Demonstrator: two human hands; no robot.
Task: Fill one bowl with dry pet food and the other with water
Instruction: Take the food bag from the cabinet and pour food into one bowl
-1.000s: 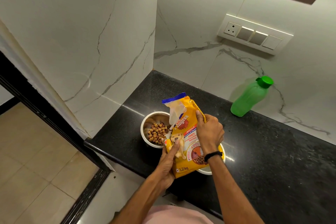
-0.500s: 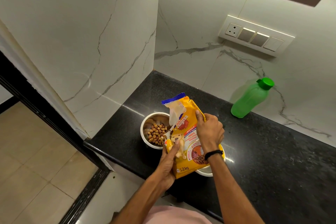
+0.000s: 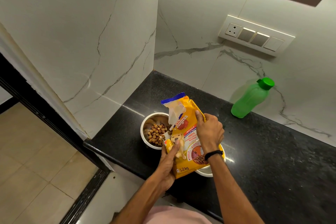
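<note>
A yellow pet food bag [image 3: 187, 132] stands nearly upright over the black counter [image 3: 263, 160], its torn top open. My left hand [image 3: 170, 163] grips its lower left side, and my right hand [image 3: 209, 131] clasps its right edge higher up. A steel bowl [image 3: 145, 127] left of the bag holds a heap of brown kibble [image 3: 156, 133]. A second bowl [image 3: 206, 172] sits mostly hidden behind the bag and my right wrist; its contents do not show. A green capped bottle [image 3: 251, 99] stands against the back wall.
Marble walls close off the counter corner at the left and back. A switch panel [image 3: 256, 35] is mounted on the back wall above the bottle. The counter's front edge drops to a tiled floor [image 3: 32, 160] at the left. A dark cabinet hangs overhead.
Almost nothing has moved; both hands keep their hold on the bag, which stays upright beside the kibble bowl.
</note>
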